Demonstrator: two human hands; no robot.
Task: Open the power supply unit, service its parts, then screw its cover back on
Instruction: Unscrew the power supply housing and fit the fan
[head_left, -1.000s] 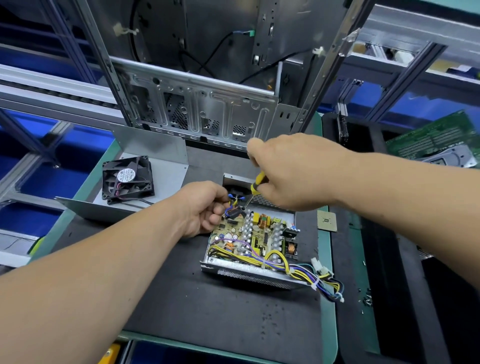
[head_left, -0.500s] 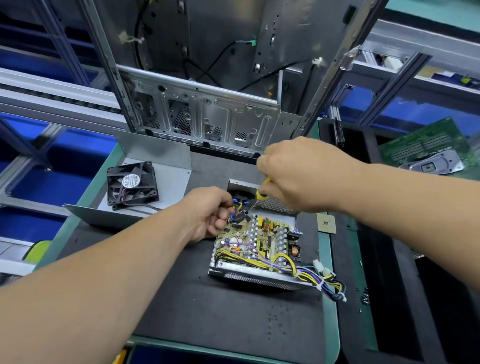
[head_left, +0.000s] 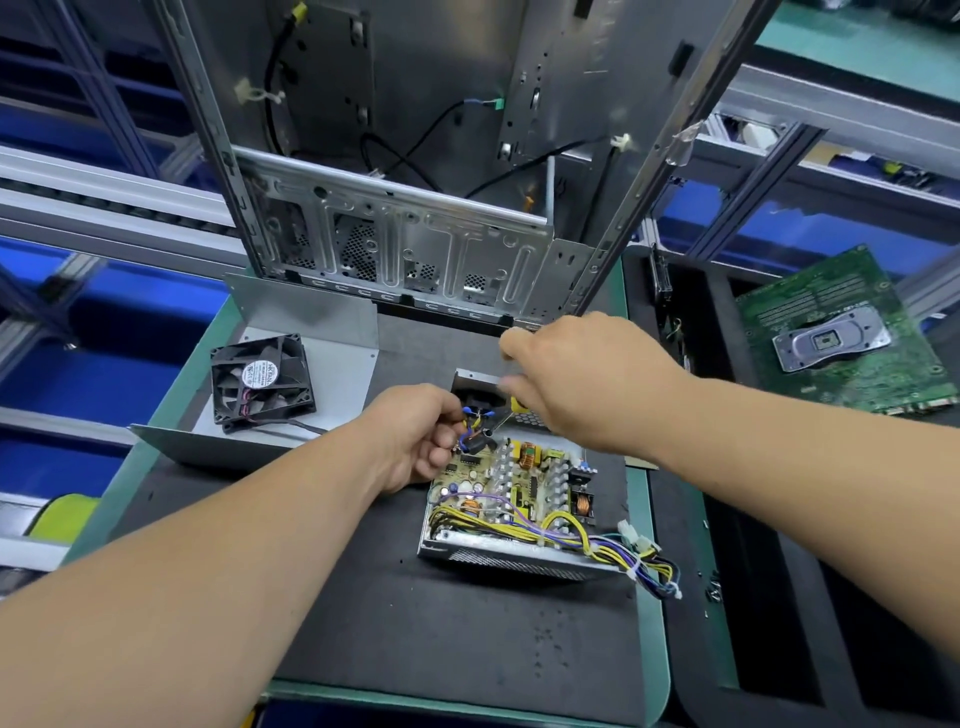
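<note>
On the dark mat of the surface (head_left: 467, 649), the opened power supply unit (head_left: 519, 519) lay with its circuit board and yellow wiring exposed, just in front of the upright computer case (head_left: 415, 249). The left hand (head_left: 415, 441) had its fingers curled around the wires at the unit's far left corner, while the right hand (head_left: 582, 384) gripped a yellow-handled screwdriver (head_left: 517, 404) angled down toward that corner. Left of them, the removed cover (head_left: 337, 374) carried a black fan (head_left: 262, 384).
</note>
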